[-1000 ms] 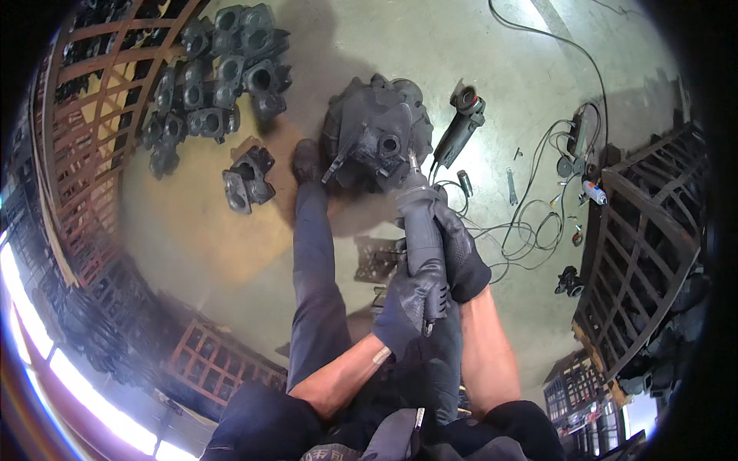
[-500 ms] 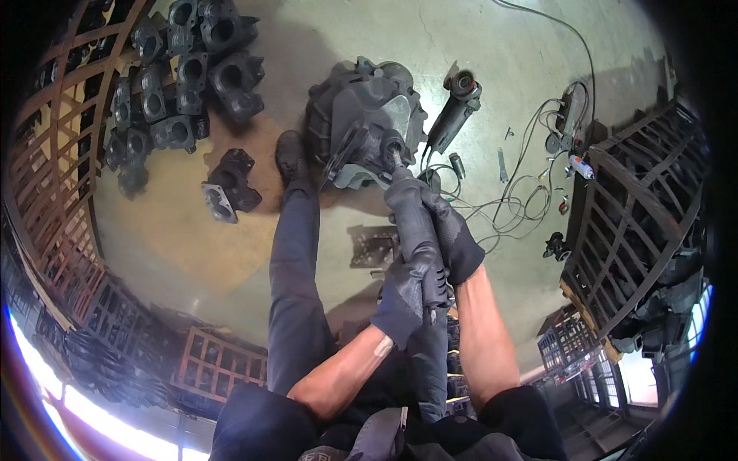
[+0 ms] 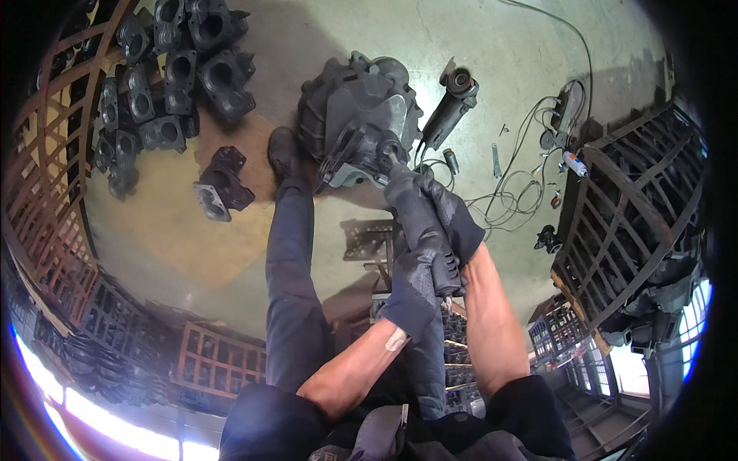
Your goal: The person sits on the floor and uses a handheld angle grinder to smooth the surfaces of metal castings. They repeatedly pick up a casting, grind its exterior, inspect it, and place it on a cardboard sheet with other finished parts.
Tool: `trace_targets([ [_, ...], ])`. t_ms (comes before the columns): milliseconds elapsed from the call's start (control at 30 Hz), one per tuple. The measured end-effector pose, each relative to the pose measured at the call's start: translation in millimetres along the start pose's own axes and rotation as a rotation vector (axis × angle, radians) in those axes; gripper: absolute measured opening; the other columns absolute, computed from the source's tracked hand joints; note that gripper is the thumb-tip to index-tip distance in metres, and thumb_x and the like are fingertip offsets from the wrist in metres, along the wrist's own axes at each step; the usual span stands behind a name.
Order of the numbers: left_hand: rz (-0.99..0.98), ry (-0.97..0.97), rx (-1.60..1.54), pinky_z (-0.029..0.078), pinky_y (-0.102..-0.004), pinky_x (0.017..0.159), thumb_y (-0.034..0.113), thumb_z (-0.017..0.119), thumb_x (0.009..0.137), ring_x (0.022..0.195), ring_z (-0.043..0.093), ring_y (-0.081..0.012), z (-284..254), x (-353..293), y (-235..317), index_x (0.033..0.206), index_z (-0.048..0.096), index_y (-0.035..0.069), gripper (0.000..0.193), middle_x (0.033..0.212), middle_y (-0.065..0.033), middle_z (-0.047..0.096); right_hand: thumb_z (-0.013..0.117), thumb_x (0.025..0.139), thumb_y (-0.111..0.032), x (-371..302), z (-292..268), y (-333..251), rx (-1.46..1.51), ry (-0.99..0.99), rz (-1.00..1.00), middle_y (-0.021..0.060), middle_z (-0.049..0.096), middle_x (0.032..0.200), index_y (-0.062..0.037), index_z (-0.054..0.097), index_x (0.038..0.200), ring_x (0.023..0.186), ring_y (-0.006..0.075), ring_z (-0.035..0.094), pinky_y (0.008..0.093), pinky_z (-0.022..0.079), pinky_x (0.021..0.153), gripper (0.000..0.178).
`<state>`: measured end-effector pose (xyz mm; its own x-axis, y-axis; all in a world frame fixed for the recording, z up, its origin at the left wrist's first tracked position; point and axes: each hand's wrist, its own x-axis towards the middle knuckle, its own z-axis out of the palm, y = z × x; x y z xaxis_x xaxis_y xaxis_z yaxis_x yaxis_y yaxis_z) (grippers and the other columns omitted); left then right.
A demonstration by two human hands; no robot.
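Note:
I hold a dark die grinder [image 3: 413, 203] in both gloved hands, its body slanting away from me. My left hand [image 3: 415, 283] is wrapped round the rear of the body. Farther forward, my right hand [image 3: 452, 217] closes round its right side. The grinder's tip reaches the round opening of a dark metal casting [image 3: 357, 150]; the exact contact is hidden inside. That casting rests against a large ribbed dark metal part [image 3: 327, 96]. My left leg stretches out along its left side.
An angle grinder [image 3: 447, 111] stands right of the castings. Beyond it lie tangled cables [image 3: 511, 201], a spanner [image 3: 496, 160] and a spray can [image 3: 574, 164]. Several castings [image 3: 181, 77] sit at the far left, with a single casting [image 3: 223, 184] nearer. Metal cages [image 3: 626, 223] flank both sides.
The grinder's rear end and both hands have swung slightly to the right, while its tip stays at the casting's opening. The whole view has shifted a little.

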<state>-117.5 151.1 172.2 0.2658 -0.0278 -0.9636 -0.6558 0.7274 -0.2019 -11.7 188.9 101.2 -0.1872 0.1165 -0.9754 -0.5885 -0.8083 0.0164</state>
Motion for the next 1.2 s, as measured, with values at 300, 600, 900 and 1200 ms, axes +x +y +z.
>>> trace_targets([
  [300, 0.038, -0.048, 0.008, 0.058, -0.0397, 0.053, 0.028, 0.07, 0.089, 0.058, 0.065, -0.027, 5, 8, -1, 0.105, 0.06, 0.001, 0.033, 0.08, -0.0134, 0.066, 0.05, 0.104, -0.034, 14, -17, -5, -0.154, -0.075, -0.156, 0.0091, 0.069, 0.098, -0.0014, 0.061, 0.116, 0.079, 0.0163, 0.066, 0.0298, 0.057, 0.072, 0.037],
  [600, 0.019, 0.038, -0.046, 0.058, -0.037, 0.057, 0.028, 0.069, 0.091, 0.066, 0.066, -0.0241, 8, 6, 2, 0.108, 0.06, 0.001, 0.034, 0.085, -0.0108, 0.066, 0.054, 0.101, -0.035, -1, 13, -19, -0.063, 0.033, -0.035, 0.0044, 0.067, 0.089, -0.0042, 0.063, 0.11, 0.069, 0.0126, 0.064, 0.0271, 0.055, 0.061, 0.033],
  [900, 0.077, 0.051, -0.055, 0.058, -0.0354, 0.06, 0.029, 0.068, 0.093, 0.069, 0.065, -0.0232, 30, 1, 10, 0.112, 0.06, 0.001, 0.035, 0.088, -0.0102, 0.065, 0.049, 0.104, -0.031, -17, 21, -24, -0.063, -0.045, -0.115, 0.006, 0.065, 0.095, -0.0039, 0.059, 0.116, 0.077, 0.0127, 0.064, 0.0294, 0.057, 0.066, 0.031],
  [1200, 0.174, 0.04, 0.06, 0.058, -0.0349, 0.063, 0.03, 0.063, 0.096, 0.076, 0.065, -0.0224, 30, 21, 0, 0.119, 0.056, 0.0, 0.038, 0.094, -0.0107, 0.065, 0.045, 0.105, -0.021, 9, -23, -15, -0.022, -0.167, -0.101, 0.0099, 0.064, 0.113, -0.003, 0.054, 0.129, 0.092, 0.0165, 0.065, 0.0307, 0.056, 0.083, 0.031],
])
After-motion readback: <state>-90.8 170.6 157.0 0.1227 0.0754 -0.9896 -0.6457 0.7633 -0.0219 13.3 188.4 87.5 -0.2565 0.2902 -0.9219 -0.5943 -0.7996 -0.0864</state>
